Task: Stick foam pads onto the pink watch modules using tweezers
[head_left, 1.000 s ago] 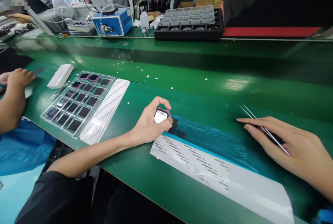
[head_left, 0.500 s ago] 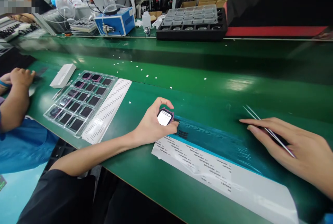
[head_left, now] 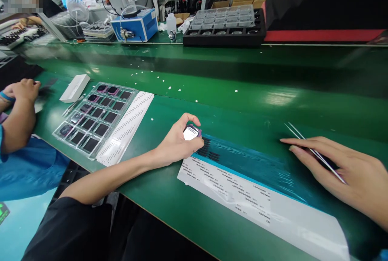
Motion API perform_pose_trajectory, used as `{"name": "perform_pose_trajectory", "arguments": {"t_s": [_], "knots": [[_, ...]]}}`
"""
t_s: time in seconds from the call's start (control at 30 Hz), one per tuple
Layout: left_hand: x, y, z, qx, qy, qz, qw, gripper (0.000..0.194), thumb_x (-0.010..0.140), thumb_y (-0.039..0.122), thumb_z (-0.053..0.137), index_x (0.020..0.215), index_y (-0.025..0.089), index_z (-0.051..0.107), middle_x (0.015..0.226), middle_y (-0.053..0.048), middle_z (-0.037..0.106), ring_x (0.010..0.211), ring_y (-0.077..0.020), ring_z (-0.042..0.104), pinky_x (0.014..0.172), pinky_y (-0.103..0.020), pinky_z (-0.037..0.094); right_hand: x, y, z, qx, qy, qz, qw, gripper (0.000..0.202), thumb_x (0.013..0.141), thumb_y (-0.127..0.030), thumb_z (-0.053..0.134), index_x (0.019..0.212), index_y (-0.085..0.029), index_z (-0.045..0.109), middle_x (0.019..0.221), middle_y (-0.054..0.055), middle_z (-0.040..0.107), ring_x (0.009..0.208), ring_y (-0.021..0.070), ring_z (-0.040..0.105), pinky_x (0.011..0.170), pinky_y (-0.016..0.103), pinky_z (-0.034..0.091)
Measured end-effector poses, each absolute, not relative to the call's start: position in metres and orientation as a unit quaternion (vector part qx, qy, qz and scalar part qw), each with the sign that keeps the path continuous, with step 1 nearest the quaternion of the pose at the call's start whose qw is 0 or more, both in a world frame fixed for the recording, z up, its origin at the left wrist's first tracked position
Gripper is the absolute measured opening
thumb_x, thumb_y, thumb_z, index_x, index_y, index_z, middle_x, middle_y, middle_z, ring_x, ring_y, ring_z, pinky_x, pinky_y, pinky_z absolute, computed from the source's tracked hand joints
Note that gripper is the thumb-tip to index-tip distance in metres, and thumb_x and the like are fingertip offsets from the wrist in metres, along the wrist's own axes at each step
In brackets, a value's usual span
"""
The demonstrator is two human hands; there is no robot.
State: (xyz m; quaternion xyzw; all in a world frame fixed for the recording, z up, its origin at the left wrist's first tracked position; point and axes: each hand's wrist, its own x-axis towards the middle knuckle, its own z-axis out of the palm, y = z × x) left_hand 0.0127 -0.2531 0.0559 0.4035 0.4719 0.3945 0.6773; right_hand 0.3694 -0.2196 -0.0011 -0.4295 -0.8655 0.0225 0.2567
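A small watch-like device [head_left: 190,132] with a white label face and a pinkish rim is pinched between the thumb and index finger of my left hand [head_left: 177,141]. My right hand [head_left: 342,168] holds thin metal tweezers [head_left: 315,152], their tips pointing up and left over the green table. Between the hands lies a translucent blue film strip [head_left: 248,155] bearing small black pieces near its left end. Along its front edge runs a white printed sheet [head_left: 224,180]. My left fingertips are just above the film's left end.
A clear tray [head_left: 93,119] of dark square pieces stands at left, beside a white printed strip [head_left: 125,129] and a white box [head_left: 74,88]. Another person's arm [head_left: 22,111] rests farther left. A black tray [head_left: 224,39] and a blue machine [head_left: 135,25] stand behind.
The device in my left hand has tilted and shifted slightly up and left, showing more black pieces on the film. My right hand has barely changed.
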Motion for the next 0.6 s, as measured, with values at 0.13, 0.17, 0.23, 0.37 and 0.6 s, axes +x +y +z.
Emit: {"name": "perform_pose_trajectory", "arguments": {"t_s": [0.13,0.17,0.23,0.37,0.6], "knots": [[0.013,-0.252,0.057,0.408,0.457,0.381,0.692,0.041,0.063,0.015,0.065,0.096,0.025,0.044,0.067,0.01,0.056,0.045,-0.0021,0.032,0.042,-0.019,0.019,0.367,-0.219,0.003,-0.419,-0.871,0.015,0.258,0.032,0.109,-0.049,0.051,0.115,-0.028,0.075,0.104,0.002,0.079,0.074,0.0171,0.074,0.046,0.024,0.05],[0.013,-0.252,0.056,0.407,0.459,0.388,0.688,0.04,0.063,0.014,0.065,0.096,0.025,0.044,0.067,0.01,0.055,0.044,-0.0019,0.032,0.041,-0.018,0.018,0.368,-0.219,0.003,-0.418,-0.872,0.018,0.256,0.032,0.109,-0.049,0.051,0.115,-0.028,0.075,0.105,0.002,0.08,0.075,0.0174,0.074,0.047,0.024,0.051],[0.013,-0.252,0.054,0.406,0.47,0.402,0.672,0.037,0.063,0.014,0.063,0.094,0.024,0.045,0.066,0.011,0.053,0.043,-0.0015,0.032,0.041,-0.018,0.017,0.369,-0.219,0.002,-0.423,-0.869,0.031,0.253,0.033,0.108,-0.05,0.052,0.115,-0.028,0.076,0.105,0.002,0.08,0.077,0.0183,0.075,0.049,0.025,0.052],[0.013,-0.252,0.05,0.414,0.472,0.431,0.648,0.033,0.063,0.014,0.06,0.092,0.024,0.048,0.059,0.013,0.049,0.038,-0.0016,0.031,0.038,-0.018,0.018,0.374,-0.219,-0.003,-0.453,-0.85,0.05,0.263,0.034,0.105,-0.054,0.053,0.114,-0.031,0.078,0.107,0.003,0.08,0.079,0.0212,0.076,0.048,0.028,0.052],[0.012,-0.249,0.054,0.378,0.466,0.433,0.672,0.033,0.07,0.018,0.066,0.097,0.025,0.047,0.051,0.013,0.049,0.034,-0.0027,0.023,0.036,-0.017,0.016,0.375,-0.215,-0.006,-0.431,-0.857,0.03,0.279,0.031,0.106,-0.055,0.053,0.116,-0.037,0.077,0.106,-0.001,0.08,0.074,0.0194,0.075,0.045,0.026,0.051]]}}
